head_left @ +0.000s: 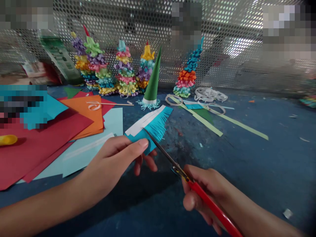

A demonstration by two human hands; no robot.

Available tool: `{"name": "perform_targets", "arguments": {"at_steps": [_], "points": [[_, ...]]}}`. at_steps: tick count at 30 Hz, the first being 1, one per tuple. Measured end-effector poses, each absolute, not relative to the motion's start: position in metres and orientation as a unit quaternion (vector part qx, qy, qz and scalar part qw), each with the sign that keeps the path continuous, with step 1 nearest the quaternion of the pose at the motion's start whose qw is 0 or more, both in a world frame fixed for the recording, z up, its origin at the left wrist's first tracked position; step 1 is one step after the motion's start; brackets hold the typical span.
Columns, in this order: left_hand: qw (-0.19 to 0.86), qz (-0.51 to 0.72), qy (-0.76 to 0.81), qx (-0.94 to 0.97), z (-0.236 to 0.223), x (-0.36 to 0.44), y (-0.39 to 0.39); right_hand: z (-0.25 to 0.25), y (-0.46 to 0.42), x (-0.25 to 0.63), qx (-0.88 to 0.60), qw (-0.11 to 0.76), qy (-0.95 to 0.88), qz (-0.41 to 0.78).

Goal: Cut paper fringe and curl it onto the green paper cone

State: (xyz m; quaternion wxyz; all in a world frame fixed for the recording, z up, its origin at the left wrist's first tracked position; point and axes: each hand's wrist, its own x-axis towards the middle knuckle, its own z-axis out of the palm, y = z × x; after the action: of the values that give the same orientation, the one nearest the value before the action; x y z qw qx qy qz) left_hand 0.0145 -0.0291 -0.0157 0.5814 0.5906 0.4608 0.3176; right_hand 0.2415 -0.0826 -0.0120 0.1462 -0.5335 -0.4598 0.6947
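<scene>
My left hand (123,153) pinches a blue paper strip (154,126) with a white band along its far edge. Fine slits make a fringe on the strip's right part; the part near my thumb is uncut. My right hand (204,194) is wrapped round red-handled scissors (169,158), whose blades lie at the strip, the tip near the white band. Just beyond the strip stands a green paper cone (153,82) with a pale blue curled fringe round its base.
Several cones covered in colourful paper curls (126,70) stand along a perforated metal panel (234,59). Red paper sheets (49,141) and orange sheets (90,118) lie left. Tape rolls (209,94) and pale green strips (243,126) lie right. A bottle (61,57) leans at the back left.
</scene>
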Motion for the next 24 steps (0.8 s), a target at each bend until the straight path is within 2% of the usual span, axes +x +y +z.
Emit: {"name": "perform_targets", "arguments": {"at_steps": [4, 8, 13, 17, 24], "points": [[0.589, 0.320, 0.453, 0.588, -0.017, 0.014, -0.029, -0.013, -0.084, 0.241, -0.540, 0.142, -0.457, 0.693], [0.574, 0.325, 0.453, 0.600, -0.018, 0.013, -0.030, -0.020, -0.091, 0.255, -0.504, 0.146, -0.529, 0.667], [0.452, 0.320, 0.524, 0.647, -0.014, 0.013, -0.027, -0.021, -0.095, 0.269, -0.475, 0.137, -0.645, 0.582], [0.350, 0.287, 0.557, 0.696, -0.013, 0.012, -0.027, -0.020, -0.093, 0.265, -0.480, 0.125, -0.668, 0.555], [0.305, 0.260, 0.548, 0.734, -0.016, 0.011, -0.032, -0.020, -0.094, 0.254, -0.534, 0.120, -0.607, 0.576]]}}
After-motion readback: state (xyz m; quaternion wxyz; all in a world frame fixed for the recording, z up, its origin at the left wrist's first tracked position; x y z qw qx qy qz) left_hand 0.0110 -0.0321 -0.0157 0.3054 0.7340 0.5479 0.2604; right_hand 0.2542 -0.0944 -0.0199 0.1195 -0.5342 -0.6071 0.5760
